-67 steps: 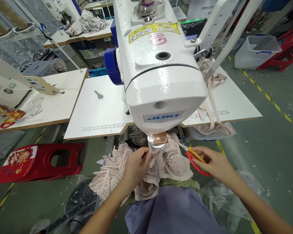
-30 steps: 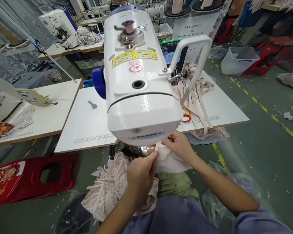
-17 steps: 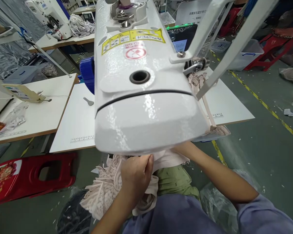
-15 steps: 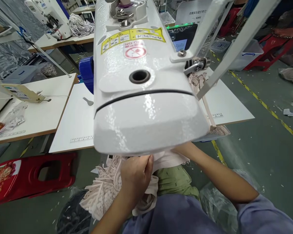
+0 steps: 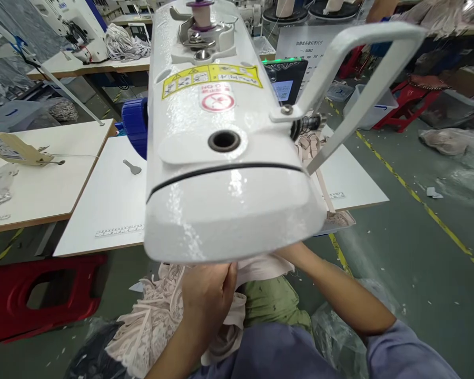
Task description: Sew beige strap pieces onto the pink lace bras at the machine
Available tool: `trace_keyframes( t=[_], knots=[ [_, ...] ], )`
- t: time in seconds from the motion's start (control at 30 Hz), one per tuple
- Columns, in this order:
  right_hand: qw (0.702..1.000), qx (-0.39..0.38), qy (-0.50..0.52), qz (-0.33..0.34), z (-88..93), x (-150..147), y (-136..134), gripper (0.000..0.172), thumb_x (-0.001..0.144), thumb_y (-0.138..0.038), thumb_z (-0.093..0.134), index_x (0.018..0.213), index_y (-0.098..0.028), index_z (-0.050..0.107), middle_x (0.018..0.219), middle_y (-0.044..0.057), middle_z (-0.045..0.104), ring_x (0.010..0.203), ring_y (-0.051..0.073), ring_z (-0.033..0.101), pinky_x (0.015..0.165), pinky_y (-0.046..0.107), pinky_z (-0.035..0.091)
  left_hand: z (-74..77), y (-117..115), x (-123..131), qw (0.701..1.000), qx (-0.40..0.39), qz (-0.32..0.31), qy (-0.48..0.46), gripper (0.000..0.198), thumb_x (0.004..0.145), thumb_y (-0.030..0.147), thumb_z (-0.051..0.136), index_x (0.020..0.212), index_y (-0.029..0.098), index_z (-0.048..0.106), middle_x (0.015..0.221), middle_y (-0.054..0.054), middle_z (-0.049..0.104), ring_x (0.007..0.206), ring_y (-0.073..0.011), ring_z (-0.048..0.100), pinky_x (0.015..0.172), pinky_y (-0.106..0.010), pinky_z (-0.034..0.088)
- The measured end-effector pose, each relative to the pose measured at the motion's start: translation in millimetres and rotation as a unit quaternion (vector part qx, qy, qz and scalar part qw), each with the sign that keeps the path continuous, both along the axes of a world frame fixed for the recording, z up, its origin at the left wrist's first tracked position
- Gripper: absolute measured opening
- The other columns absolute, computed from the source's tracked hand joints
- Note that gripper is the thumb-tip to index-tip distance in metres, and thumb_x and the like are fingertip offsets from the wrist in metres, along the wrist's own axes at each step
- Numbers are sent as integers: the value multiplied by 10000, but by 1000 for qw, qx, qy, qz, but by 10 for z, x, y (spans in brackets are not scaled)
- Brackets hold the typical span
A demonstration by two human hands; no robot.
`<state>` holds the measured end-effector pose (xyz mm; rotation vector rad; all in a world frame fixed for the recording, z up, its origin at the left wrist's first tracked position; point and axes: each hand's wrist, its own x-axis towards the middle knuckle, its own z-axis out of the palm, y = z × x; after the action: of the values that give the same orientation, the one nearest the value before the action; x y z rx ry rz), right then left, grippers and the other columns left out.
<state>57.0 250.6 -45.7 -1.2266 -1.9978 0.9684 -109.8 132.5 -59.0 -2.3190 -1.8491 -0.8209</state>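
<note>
A white sewing machine head (image 5: 229, 210) fills the middle of the view and hides the needle area. Just below its front end, my left hand (image 5: 208, 292) is closed, thumb pressed against the fingers, on a pale pink garment (image 5: 263, 267). The cloth stretches from there toward my right hand (image 5: 293, 253). Only the wrist side of that hand shows; its fingers are behind the machine head. A heap of pale pink lace garments (image 5: 152, 316) hangs beside my left forearm, above my lap.
A white sewing table (image 5: 118, 195) extends on both sides of the machine, with a small grey tool (image 5: 132, 167) lying on it. Light straps (image 5: 314, 150) lie right of the machine. A red stool (image 5: 69, 310) stands low at left. A white metal guard (image 5: 363, 95) rises at right.
The view has tilted up and turned slightly right, so a thread spool now shows on top of the machine. Both hands stay at about the same place under the machine's front end.
</note>
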Motion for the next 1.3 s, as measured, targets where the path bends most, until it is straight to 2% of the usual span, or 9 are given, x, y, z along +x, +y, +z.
trace_keyframes(
  t=[0.13, 0.23, 0.4, 0.57, 0.73, 0.87, 1.03, 1.13, 1.3],
  knots=[
    [1000, -16, -5, 9, 56, -51, -36, 177, 890, -299, 513, 933, -255, 679, 664, 5, 651, 671, 208, 613, 647, 318, 530, 76, 2, -29, 999, 41, 6, 5, 305, 1009, 268, 447, 957, 182, 735, 619, -9, 702, 552, -155, 646, 566, -274, 413],
    [1000, -16, -17, 13, 34, -60, -44, 180, 880, -291, 514, 915, -253, 687, 708, 24, 684, 725, 224, 633, 683, 329, 551, 160, 8, -18, 998, 64, 8, -6, 374, 1030, 273, 398, 863, 178, 719, 586, 2, 683, 522, -138, 620, 556, -262, 419],
    [1000, 6, -30, 8, -161, 35, -14, 178, 835, -323, 548, 902, -249, 695, 813, 72, 732, 889, 288, 668, 797, 411, 576, 149, 16, 4, 996, 77, 27, -47, 334, 1025, 250, 415, 889, 170, 709, 603, 0, 693, 548, -133, 635, 564, -246, 436],
    [1000, 17, 21, 0, -314, 135, -35, 324, 855, -401, 470, 1028, -238, 690, 954, 99, 748, 1014, 306, 664, 864, 457, 573, 94, 18, 45, 993, 61, 21, -102, 314, 1020, 251, 422, 911, 178, 707, 625, -3, 699, 547, -123, 630, 555, -230, 446],
    [998, 52, 30, -28, -433, 218, -45, 366, 826, -403, 486, 1068, -223, 692, 1038, 116, 746, 1128, 342, 634, 933, 517, 549, 89, 45, 91, 991, 65, 9, -113, 292, 1010, 243, 440, 898, 172, 700, 593, 6, 658, 527, -123, 598, 533, -245, 409],
    [999, 45, -4, -29, -477, 265, -27, 338, 840, -390, 530, 1094, -234, 690, 1050, 113, 747, 1163, 343, 620, 961, 515, 542, 119, 67, 103, 993, 76, 7, -94, 319, 1021, 249, 420, 873, 178, 694, 570, 17, 645, 507, -132, 583, 523, -273, 375],
    [997, 52, -17, -52, -416, 229, 4, 325, 829, -361, 549, 1096, -231, 681, 1054, 113, 742, 1202, 345, 596, 1017, 516, 506, 117, 67, 106, 994, 66, 11, -85, 318, 1009, 248, 442, 820, 188, 691, 577, 17, 654, 518, -146, 593, 545, -290, 382],
    [998, 30, 0, -58, -336, 193, 2, 274, 834, -343, 533, 1037, -240, 686, 1000, 99, 743, 1157, 333, 615, 973, 488, 530, 100, 60, 108, 995, 59, 16, -81, 309, 1001, 247, 455, 807, 192, 690, 589, 17, 666, 532, -149, 607, 557, -288, 394],
    [998, -29, 24, -52, -284, 211, -38, 178, 832, -339, 530, 837, -227, 667, 792, 58, 714, 849, 272, 663, 763, 397, 575, 79, 40, 79, 996, 38, 8, -84, 295, 1002, 252, 461, 853, 176, 704, 627, 6, 699, 579, -150, 654, 582, -273, 423]
  ],
)
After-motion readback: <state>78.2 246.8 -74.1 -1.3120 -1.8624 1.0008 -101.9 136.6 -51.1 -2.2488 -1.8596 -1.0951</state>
